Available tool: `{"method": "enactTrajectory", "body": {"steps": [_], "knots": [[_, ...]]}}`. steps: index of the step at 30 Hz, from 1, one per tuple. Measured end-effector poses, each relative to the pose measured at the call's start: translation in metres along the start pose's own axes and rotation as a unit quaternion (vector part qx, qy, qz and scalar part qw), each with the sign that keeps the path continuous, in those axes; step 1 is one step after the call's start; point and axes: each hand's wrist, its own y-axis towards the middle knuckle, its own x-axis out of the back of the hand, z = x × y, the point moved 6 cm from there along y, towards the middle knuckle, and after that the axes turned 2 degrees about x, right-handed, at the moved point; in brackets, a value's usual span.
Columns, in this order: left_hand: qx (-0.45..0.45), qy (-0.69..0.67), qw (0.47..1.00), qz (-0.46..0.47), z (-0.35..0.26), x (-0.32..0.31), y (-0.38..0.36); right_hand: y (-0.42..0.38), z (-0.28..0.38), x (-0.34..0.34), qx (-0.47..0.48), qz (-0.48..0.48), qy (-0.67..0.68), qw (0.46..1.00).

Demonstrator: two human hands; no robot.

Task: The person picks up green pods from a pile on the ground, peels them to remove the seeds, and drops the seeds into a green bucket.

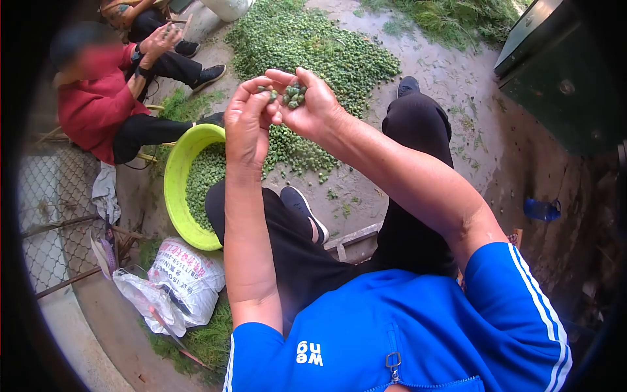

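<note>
My right hand (312,104) is cupped palm up, with several small green knobbly fruits (294,96) resting in it. Close against its fingers, my left hand (250,117) is curled, with a few of the same fruits between thumb and fingers. Both hands are raised over a large pile of these green fruits (313,52) on the ground. To the left of my left forearm stands a lime-yellow basin (175,186), partly filled with green fruits. My knee and forearm hide part of its right side.
A person in a red top (91,117) sits at the left, hands raised; another sits behind. A white woven sack (186,277) lies below the basin. Feathery green branches (450,19) are heaped at the back. A dark green metal box (562,78) and blue plastic object (542,209) are right.
</note>
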Motion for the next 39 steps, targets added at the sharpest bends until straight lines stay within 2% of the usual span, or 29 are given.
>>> {"method": "enactTrajectory", "body": {"steps": [1, 4, 5, 7, 11, 14, 21, 25, 27, 31, 33, 35, 37, 39], "knots": [[-0.001, 0.001, 1.0, 0.0, -0.003, 0.002, 0.0, -0.002, 0.0, -0.003, 0.0, 0.001, 0.0, 1.0], [0.06, -0.254, 0.965, 0.013, -0.004, 0.009, 0.001, -0.009, 0.004, -0.015, 0.015, 0.012, 0.008, 1.0], [0.057, -0.251, 0.966, 0.012, -0.006, 0.01, 0.002, -0.01, 0.004, -0.016, 0.012, 0.016, 0.009, 1.0], [0.09, -0.38, 0.918, 0.066, -0.008, 0.002, 0.001, -0.01, 0.004, -0.017, 0.009, 0.004, 0.022, 1.0], [0.069, -0.403, 0.911, 0.064, -0.008, 0.006, 0.002, -0.014, 0.002, -0.018, 0.003, 0.009, -0.039, 0.999], [0.048, -0.354, 0.934, 0.01, -0.006, 0.014, 0.004, -0.013, -0.001, -0.016, -0.001, 0.024, -0.075, 0.997], [0.019, -0.257, 0.963, -0.075, 0.0, 0.031, 0.007, -0.014, -0.007, -0.017, -0.027, 0.052, -0.065, 0.996], [0.024, -0.281, 0.959, -0.032, 0.0, 0.027, 0.008, -0.012, -0.005, -0.013, -0.024, 0.034, -0.074, 0.996], [0.027, -0.249, 0.968, -0.024, 0.0, 0.025, 0.008, -0.01, -0.005, -0.01, -0.022, 0.031, -0.08, 0.996], [0.04, -0.254, 0.966, -0.018, 0.0, 0.021, 0.007, -0.01, -0.004, -0.004, -0.018, -0.018, -0.079, 0.997], [0.036, -0.239, 0.969, -0.048, -0.002, 0.021, 0.006, -0.011, -0.002, -0.004, -0.015, -0.041, -0.076, 0.996], [0.014, -0.198, 0.98, -0.033, -0.01, 0.033, 0.005, -0.011, -0.001, -0.011, -0.012, -0.004, -0.011, 1.0], [-0.008, -0.157, 0.987, -0.016, -0.018, 0.031, 0.001, -0.014, 0.002, -0.018, -0.012, 0.019, -0.014, 1.0], [-0.014, -0.043, 0.997, -0.066, -0.025, 0.032, -0.004, -0.016, 0.003, -0.029, -0.018, 0.087, 0.008, 0.996]]}}
